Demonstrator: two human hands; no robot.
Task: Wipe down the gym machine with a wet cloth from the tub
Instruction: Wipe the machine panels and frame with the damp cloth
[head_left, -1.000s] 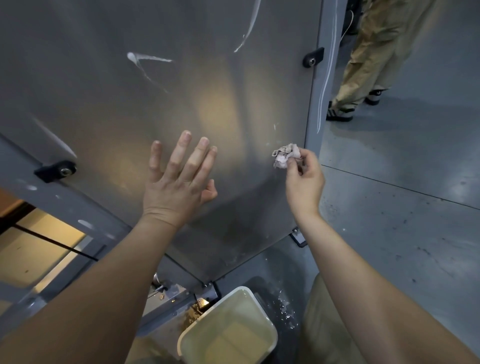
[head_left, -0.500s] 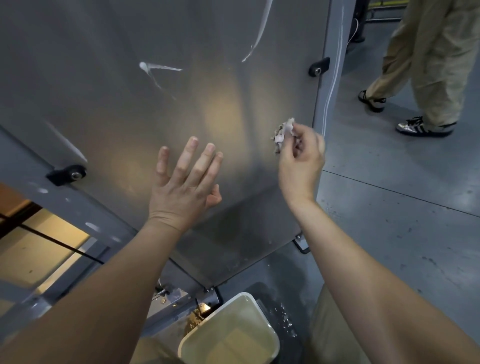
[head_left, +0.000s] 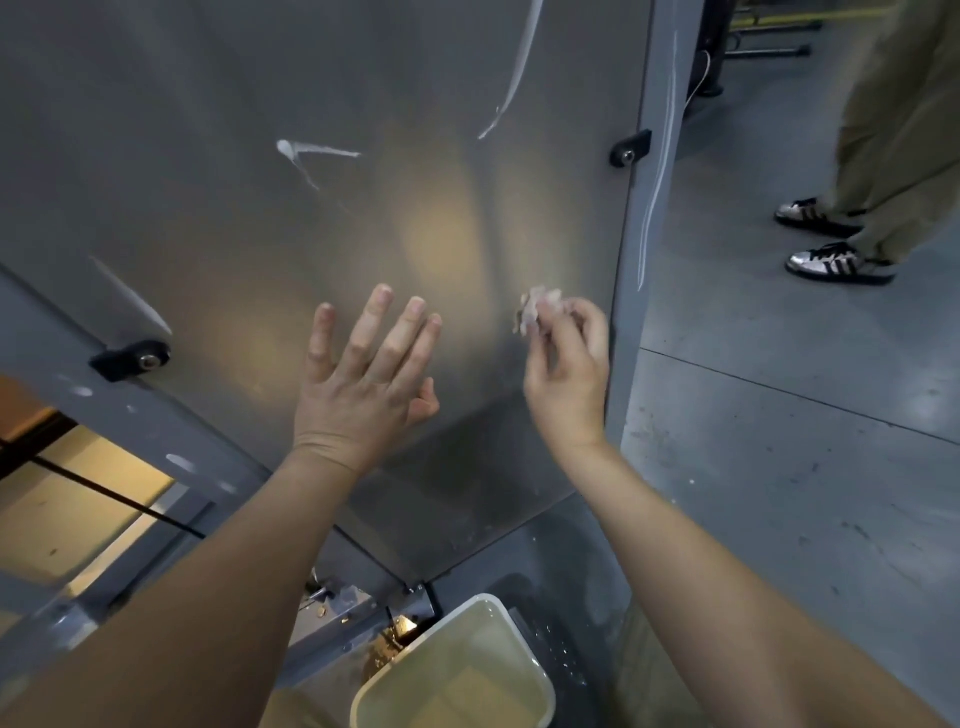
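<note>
The left hand (head_left: 363, 384) lies flat against the grey metal panel (head_left: 260, 218) of the gym machine, palm to the surface, fingers straight and slightly spread, thumb out to the side. Just to its right, the right hand (head_left: 566, 374) pinches a small crumpled pale cloth (head_left: 535, 312) between thumb and fingertips. It holds the cloth up at the panel near the panel's right edge. The cloth is blurred, so it seems to touch the metal, but that is not certain.

The panel carries white streaks, one short mark (head_left: 311, 150) above the left hand and a longer one (head_left: 514, 73) higher up. A black bolt bracket (head_left: 629, 149) sits at the right edge and another (head_left: 132, 358) at the lower left.

The tub (head_left: 415, 649) stands on the floor (head_left: 779, 467) below the panel's bottom corner, between the two forearms. It is a pale rectangular container with cloudy water in it. The floor just beside it looks dark and wet (head_left: 550, 587), with small droplets.

At the upper right, well apart from the hands, another person stands in loose tan trousers (head_left: 893, 130) and striped shoes (head_left: 836, 262).
</note>
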